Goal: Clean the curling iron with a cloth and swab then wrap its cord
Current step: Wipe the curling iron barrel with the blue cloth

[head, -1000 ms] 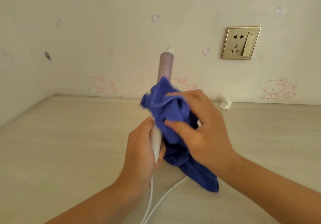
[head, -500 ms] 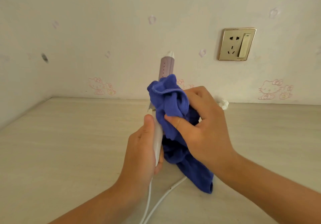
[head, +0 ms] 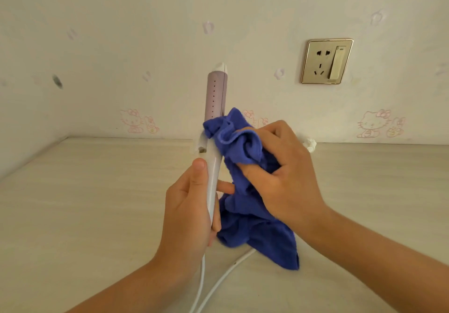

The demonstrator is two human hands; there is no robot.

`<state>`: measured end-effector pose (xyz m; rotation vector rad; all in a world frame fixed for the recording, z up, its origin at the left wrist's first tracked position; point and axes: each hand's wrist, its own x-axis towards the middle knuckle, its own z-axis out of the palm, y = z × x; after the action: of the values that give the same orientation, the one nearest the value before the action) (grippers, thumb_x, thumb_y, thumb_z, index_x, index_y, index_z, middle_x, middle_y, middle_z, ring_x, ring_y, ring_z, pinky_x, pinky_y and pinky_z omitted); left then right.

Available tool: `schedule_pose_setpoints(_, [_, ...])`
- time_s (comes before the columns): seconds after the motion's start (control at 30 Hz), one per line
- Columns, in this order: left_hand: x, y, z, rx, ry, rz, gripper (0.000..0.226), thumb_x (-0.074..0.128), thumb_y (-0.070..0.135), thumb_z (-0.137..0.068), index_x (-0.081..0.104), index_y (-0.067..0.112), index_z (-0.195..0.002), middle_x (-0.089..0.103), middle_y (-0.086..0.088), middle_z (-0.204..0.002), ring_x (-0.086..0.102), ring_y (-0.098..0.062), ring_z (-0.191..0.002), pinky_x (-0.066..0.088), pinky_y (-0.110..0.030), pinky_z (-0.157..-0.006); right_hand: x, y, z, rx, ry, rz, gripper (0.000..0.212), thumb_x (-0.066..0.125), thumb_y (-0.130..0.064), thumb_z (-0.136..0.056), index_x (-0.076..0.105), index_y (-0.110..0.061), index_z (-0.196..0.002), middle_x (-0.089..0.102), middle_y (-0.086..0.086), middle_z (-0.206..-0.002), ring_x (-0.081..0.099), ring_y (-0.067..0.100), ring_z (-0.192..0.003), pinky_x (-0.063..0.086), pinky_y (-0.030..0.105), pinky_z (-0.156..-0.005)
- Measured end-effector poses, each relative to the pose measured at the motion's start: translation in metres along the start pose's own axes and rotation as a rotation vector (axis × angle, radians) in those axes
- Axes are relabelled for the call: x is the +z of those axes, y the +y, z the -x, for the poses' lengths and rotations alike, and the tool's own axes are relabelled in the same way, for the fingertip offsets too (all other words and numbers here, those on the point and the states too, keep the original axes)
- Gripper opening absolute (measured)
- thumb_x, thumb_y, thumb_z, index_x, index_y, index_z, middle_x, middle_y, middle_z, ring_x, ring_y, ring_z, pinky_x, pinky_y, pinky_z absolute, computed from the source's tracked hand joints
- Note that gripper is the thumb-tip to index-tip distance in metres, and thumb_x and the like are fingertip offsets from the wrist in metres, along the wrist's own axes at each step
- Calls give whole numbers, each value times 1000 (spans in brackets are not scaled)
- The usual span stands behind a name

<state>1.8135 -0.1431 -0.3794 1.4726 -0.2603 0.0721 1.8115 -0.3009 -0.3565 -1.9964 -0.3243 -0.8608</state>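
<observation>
The curling iron (head: 215,96) stands upright above the table, with a pale purple barrel and a white tip. My left hand (head: 188,205) grips its white handle, thumb laid along it. My right hand (head: 279,176) holds a bunched blue cloth (head: 243,142) against the right side of the iron, where barrel meets handle. The cloth's loose end hangs down behind my left hand to the table. The white cord (head: 218,286) runs from below my left hand across the table toward me. No swab is in view.
The light wooden table (head: 85,203) meets a patterned wall behind. A gold socket and switch plate (head: 326,61) sits on the wall at upper right. A small crumpled white wad (head: 309,143) lies at the table's back edge, partly behind my right hand.
My right hand has slid the cloth down the barrel toward the handle, baring more of the purple barrel. My left hand keeps its grip on the handle.
</observation>
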Motion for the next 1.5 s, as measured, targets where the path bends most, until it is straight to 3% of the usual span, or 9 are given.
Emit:
schedule_pose_setpoints(0.2, [-10, 4, -15, -25, 5, 218, 41, 52, 35, -101, 71, 26, -66, 65, 2, -60, 62, -15, -52, 49, -27, -45, 19, -16, 30, -131, -304, -141, 44, 72, -10, -87, 70, -34, -124, 54, -8, -103, 61, 16, -99, 52, 35, -81])
schedule_pose_setpoints(0.43, [-4, 2, -3, -49, -82, 10, 71, 36, 73, -94, 69, 11, -83, 43, -11, -38, 34, -16, -27, 30, -21, -33, 2, -4, 1, -34, 18, 20, 33, 70, -15, -86, 68, -36, -110, 56, -12, -99, 62, 14, -89, 53, 32, -72])
schedule_pose_setpoints(0.7, [-16, 12, -27, 59, 33, 205, 52, 49, 26, -105, 74, 29, -60, 66, 5, -56, 64, -13, -51, 52, -25, -48, 12, -22, 18, -185, -364, -56, 36, 73, -20, -84, 73, -35, -116, 56, -11, -103, 61, 15, -96, 51, 41, -79])
schedule_pose_setpoints(0.83, [-15, 6, -22, 20, -30, 55, 41, 54, 36, -93, 64, 21, -57, 50, -7, -42, 43, -18, -31, 34, -22, -37, 5, -15, 9, -125, -187, -36, 33, 70, -18, -85, 74, -31, -115, 59, -11, -104, 63, 14, -96, 52, 39, -79])
schedule_pose_setpoints(0.97, [-7, 4, -18, 14, -180, 31, 62, 49, 59, -94, 69, 0, -91, 56, -16, -45, 45, -25, -33, 41, -27, -40, -5, -5, -8, 31, 35, -161, 17, 75, -12, -88, 74, -20, -102, 62, -4, -98, 65, 15, -88, 52, 23, -73])
schedule_pose_setpoints(1.1, [-7, 12, -23, 66, -177, 57, 32, 53, 35, -98, 67, 12, -115, 74, -6, -80, 62, -20, -54, 51, -30, -51, -6, -6, -8, -7, 34, -143, 22, 75, -13, -88, 74, -26, -106, 62, -5, -101, 66, 15, -91, 53, 25, -75])
schedule_pose_setpoints(1.17, [-7, 16, -24, 66, -146, 116, 20, 56, 18, -99, 75, 15, -102, 74, 1, -75, 67, -11, -59, 53, -24, -54, 1, -9, 1, -66, -89, -81, 35, 74, -13, -87, 73, -34, -115, 58, -9, -104, 64, 15, -95, 54, 33, -79])
schedule_pose_setpoints(1.27, [-10, 10, -21, -21, -80, 238, 66, 36, 2, -102, 79, 23, -56, 72, 3, -57, 69, -6, -54, 52, -15, -49, 11, -8, 17, -138, -250, 9, 42, 74, -16, -86, 72, -37, -123, 52, -14, -106, 58, 11, -99, 51, 34, -82])
schedule_pose_setpoints(1.5, [-7, 4, -21, -86, -61, 203, 35, 53, 44, -89, 76, 24, -72, 64, -2, -69, 56, -15, -58, 45, -30, -48, 0, -1, 0, -68, -31, 20, 39, 73, -13, -87, 73, -33, -120, 56, -14, -105, 62, 15, -96, 54, 38, -79])
